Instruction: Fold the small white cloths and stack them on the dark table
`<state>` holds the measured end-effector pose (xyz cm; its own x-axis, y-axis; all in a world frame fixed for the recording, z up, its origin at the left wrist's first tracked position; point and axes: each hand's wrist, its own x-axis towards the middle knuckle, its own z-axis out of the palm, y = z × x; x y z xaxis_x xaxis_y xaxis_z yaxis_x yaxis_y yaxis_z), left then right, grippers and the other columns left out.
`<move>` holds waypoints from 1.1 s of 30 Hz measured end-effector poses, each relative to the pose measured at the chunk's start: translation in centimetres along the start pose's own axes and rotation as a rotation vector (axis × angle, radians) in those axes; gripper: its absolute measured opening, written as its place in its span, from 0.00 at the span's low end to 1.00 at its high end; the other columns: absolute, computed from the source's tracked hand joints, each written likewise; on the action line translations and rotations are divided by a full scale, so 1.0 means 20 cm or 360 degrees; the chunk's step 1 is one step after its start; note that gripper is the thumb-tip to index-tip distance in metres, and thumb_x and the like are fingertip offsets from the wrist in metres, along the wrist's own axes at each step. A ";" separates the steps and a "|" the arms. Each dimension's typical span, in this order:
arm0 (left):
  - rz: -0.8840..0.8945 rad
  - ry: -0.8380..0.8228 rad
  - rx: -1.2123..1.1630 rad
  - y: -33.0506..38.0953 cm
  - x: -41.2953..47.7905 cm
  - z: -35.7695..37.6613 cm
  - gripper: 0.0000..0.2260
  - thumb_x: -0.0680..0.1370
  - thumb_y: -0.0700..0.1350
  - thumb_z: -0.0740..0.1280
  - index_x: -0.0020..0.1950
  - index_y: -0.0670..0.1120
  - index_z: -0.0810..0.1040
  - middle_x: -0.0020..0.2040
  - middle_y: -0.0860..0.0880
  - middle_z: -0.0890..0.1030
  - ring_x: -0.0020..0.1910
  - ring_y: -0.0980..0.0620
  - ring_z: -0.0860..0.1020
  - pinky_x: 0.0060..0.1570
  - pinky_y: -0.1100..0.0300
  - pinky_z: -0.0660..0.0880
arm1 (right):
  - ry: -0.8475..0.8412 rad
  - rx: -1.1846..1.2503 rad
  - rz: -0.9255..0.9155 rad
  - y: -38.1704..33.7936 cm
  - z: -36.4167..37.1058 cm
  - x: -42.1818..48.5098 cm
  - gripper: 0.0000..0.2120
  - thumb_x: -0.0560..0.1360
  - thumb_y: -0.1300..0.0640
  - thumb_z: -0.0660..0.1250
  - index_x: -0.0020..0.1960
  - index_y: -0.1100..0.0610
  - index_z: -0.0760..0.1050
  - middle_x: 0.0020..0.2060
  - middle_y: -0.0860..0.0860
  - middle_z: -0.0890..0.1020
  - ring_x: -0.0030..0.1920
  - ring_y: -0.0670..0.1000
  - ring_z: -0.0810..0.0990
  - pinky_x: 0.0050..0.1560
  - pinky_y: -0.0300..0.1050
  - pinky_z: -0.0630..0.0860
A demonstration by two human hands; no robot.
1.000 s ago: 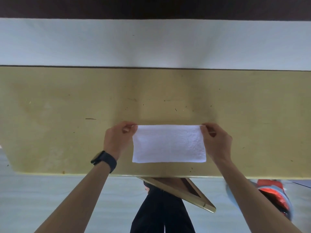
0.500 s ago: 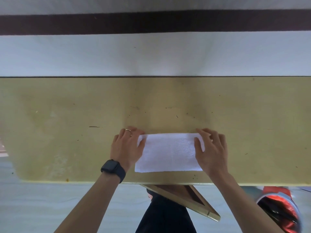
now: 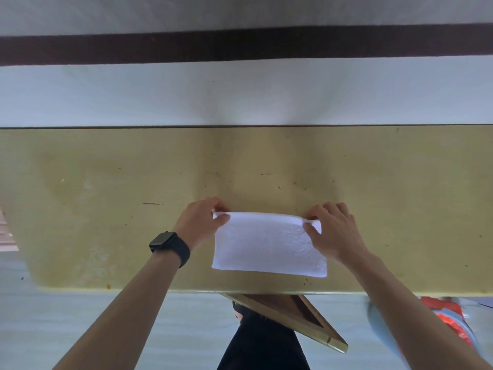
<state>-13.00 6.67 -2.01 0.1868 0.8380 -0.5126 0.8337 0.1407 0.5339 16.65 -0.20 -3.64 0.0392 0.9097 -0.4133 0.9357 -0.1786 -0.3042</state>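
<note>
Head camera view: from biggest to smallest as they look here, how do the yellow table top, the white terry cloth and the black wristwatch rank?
1. yellow table top
2. white terry cloth
3. black wristwatch

The gaps are wide, so nearness to the camera changes nothing.

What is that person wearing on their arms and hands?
No sleeves show, so both arms are bare up to the picture's edge. The left wrist wears a black watch with a dark square face and a wide black band. The left hand and right hand wear no gloves.

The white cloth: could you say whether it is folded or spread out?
Folded: the white cloth has a rounded, doubled far edge, pinched by the left hand and right hand.
</note>
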 end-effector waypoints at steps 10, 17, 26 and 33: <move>-0.0093 0.0013 0.0198 -0.01 0.00 0.01 0.04 0.78 0.49 0.67 0.52 0.55 0.80 0.49 0.56 0.79 0.47 0.55 0.77 0.41 0.62 0.71 | -0.0110 0.0291 0.0080 0.05 -0.07 -0.01 0.08 0.79 0.47 0.64 0.55 0.48 0.70 0.52 0.45 0.76 0.53 0.50 0.74 0.50 0.48 0.75; -0.0328 -0.0016 0.0404 0.03 -0.12 0.05 0.03 0.77 0.55 0.64 0.46 0.58 0.76 0.49 0.56 0.80 0.46 0.51 0.79 0.45 0.56 0.77 | 0.0488 0.0020 0.0259 -0.11 -0.04 0.07 0.08 0.80 0.54 0.64 0.49 0.59 0.72 0.44 0.56 0.78 0.43 0.61 0.79 0.38 0.46 0.69; -0.0513 -0.0123 0.0388 0.15 -0.39 0.29 0.11 0.74 0.57 0.61 0.43 0.53 0.80 0.40 0.55 0.81 0.40 0.50 0.78 0.50 0.54 0.75 | 0.0329 -0.0044 -0.0310 -0.48 0.05 0.40 0.21 0.73 0.67 0.60 0.65 0.59 0.73 0.61 0.54 0.77 0.60 0.59 0.73 0.57 0.51 0.69; -0.0117 0.0278 0.0763 0.08 -0.43 0.38 0.18 0.78 0.62 0.59 0.51 0.49 0.76 0.48 0.51 0.80 0.48 0.47 0.78 0.47 0.53 0.74 | 0.0572 0.0192 -0.0506 -0.37 0.17 0.06 0.18 0.79 0.59 0.62 0.68 0.54 0.75 0.70 0.49 0.75 0.73 0.51 0.69 0.69 0.53 0.69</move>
<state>-9.36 -4.34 -1.78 0.0630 0.9164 -0.3953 0.9936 -0.0203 0.1113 8.63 0.96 -4.93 -0.1036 0.9941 0.0320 0.8746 0.1064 -0.4731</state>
